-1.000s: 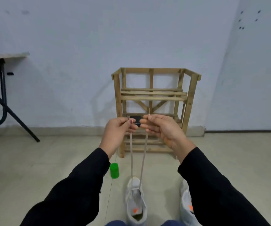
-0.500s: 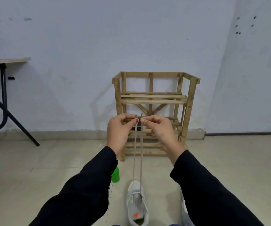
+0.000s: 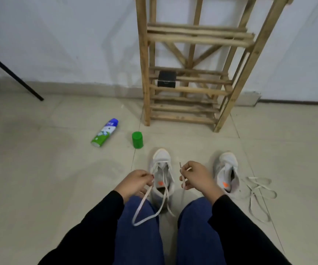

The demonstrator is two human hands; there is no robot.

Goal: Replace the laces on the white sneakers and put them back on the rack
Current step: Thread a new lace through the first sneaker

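The spray can's [image 3: 104,132] label is too blurred to read; left hand [image 3: 135,183] and right hand [image 3: 197,176] each pinch the lace [image 3: 146,196] above the sneaker [image 3: 162,159].

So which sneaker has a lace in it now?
The sneaker between the left hand and right hand, which hold its lace ends. The other sneaker has none; a loose lace lies beside it.

Counting two sneakers [image 3: 161,159] [image 3: 226,164], two laces [image 3: 144,219] [image 3: 254,190], one rack [image 3: 144,73], one box [image 3: 167,79], one spray can [image 3: 104,132], one green cap [image 3: 137,140].
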